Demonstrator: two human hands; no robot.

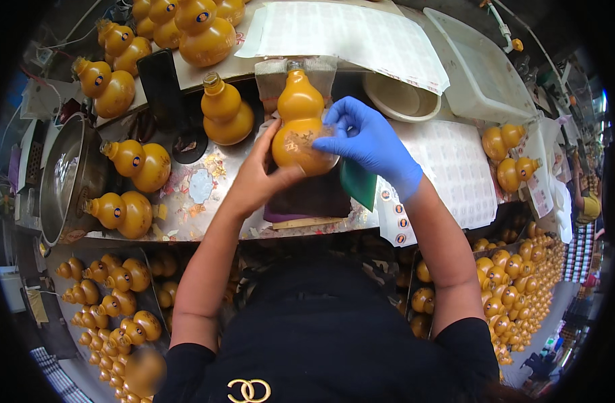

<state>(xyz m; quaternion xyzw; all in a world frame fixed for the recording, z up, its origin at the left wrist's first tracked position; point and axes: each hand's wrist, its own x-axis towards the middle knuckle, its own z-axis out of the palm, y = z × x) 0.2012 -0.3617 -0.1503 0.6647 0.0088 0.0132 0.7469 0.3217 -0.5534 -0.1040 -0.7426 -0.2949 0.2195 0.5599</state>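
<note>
A glossy yellow-orange, gourd-shaped bottle [299,101] leans upright in front of me, its narrow neck pointing away. Bare fingers of my left hand [259,176] wrap its lower left side, with the thumb across the base. Dark printed characters mark the lower bulb. My right hand [368,142], in a blue glove, closes thumb and fingers at the bulb's right side. A pale, see-through edge shows by those fingertips, too unclear to name. Below the gloved hand hangs a flat green piece [358,183]. Behind the bottle's neck is a clear-wrapped support [270,75].
Sticker sheets [448,171] lie right, under my right forearm; another large sheet [341,30] lies behind. A white bowl [401,97], translucent tub [479,64], metal basin [69,181] and phone on a stand [161,80] surround the work. Several similar bottles [227,114] stand or lie around.
</note>
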